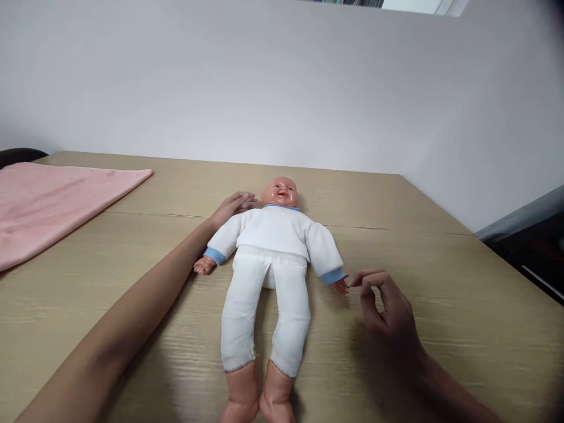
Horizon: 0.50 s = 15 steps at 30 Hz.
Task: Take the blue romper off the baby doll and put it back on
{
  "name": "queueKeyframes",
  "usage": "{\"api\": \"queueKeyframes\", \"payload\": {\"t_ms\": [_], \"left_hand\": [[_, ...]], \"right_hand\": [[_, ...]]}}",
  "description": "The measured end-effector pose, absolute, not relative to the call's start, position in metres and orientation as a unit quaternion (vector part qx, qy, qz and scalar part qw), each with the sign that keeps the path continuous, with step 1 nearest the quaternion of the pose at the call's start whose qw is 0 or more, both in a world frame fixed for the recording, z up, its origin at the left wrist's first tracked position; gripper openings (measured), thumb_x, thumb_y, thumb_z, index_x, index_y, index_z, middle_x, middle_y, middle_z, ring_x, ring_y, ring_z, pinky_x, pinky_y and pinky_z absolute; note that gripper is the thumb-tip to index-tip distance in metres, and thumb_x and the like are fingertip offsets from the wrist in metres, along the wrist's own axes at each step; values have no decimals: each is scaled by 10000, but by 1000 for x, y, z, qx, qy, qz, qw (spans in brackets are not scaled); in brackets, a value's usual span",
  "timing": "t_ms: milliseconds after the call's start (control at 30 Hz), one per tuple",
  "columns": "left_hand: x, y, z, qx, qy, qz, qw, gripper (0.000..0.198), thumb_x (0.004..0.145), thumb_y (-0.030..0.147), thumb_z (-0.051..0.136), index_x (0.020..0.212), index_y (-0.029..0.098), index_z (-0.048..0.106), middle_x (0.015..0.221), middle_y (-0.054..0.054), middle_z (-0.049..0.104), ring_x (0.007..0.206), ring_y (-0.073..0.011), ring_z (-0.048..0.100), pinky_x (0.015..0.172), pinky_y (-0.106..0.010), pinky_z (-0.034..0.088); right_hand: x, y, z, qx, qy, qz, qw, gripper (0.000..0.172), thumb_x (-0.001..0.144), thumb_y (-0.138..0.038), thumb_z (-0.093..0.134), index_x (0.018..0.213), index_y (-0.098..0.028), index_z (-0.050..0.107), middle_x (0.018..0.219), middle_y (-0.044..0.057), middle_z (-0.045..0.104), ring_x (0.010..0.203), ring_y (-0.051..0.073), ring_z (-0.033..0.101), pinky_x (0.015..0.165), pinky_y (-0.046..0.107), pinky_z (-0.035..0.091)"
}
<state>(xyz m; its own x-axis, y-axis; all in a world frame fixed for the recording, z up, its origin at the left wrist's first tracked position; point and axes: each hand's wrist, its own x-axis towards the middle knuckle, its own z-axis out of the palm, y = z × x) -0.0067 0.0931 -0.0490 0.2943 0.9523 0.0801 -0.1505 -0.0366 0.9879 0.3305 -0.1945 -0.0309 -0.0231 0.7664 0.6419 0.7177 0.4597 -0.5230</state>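
One doll, lying on its back at the middle of the tabletop, head toward the wall, bare feet toward the wearer. Clothing: white top, white trousers, blue collar and blue cuffs.

Two hands, bare. Left hand: flat beside the doll's head, fingers stretched out and close together, holding nothing; contact with the head cannot be told. Right hand: loosely curled, narrow gap between thumb and finger, nothing seen in its grasp; fingertip at the doll's hand, touch uncertain.

One pink cloth, spread at far left, well apart from the doll. One dark object, right of the tabletop, partly cut off.
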Motion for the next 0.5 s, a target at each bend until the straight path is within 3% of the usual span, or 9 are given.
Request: {"api": "queueKeyframes", "payload": {"t_ms": [267, 367, 433, 500], "left_hand": [[-18, 26, -3, 682, 402, 441, 423, 352, 920, 521, 781, 1071, 204, 767, 1235, -105, 738, 1207, -317, 621, 1163, -462, 426], [-1, -26, 25, 772, 360, 413, 322, 277, 980, 476, 706, 1083, 226, 759, 1238, -103, 733, 1279, -336, 587, 1227, -494, 375], [16, -76, 44, 807, 325, 409, 276, 290, 1044, 488, 606, 1149, 250, 732, 1236, -104, 733, 1240, -330, 624, 1193, -513, 428], [35, -137, 57, 816, 275, 380, 339, 279, 1073, 499, 562, 1224, 323, 716, 1263, -74, 748, 1233, -309, 660, 1166, -487, 488]], "right_hand": [[302, -225, -13, -459, -743, -57, 485, 286, 981, -3, 594, 859, -251, 520, 1018, 32, 666, 996, 188, 681, 923, 355, 573], [285, -266, -22, -441, -752, -81, 483, 309, 929, 49, 592, 857, -251, 569, 1026, 48, 700, 1002, 203, 705, 896, 367, 594], [276, -304, -42, -414, -774, -85, 472, 360, 882, 77, 549, 912, -268, 647, 983, 48, 745, 969, 220, 744, 853, 377, 627], [270, -344, -72, -371, -789, -79, 483, 417, 865, 14, 566, 1094, -302, 715, 909, 37, 787, 897, 255, 784, 814, 421, 670]]}}
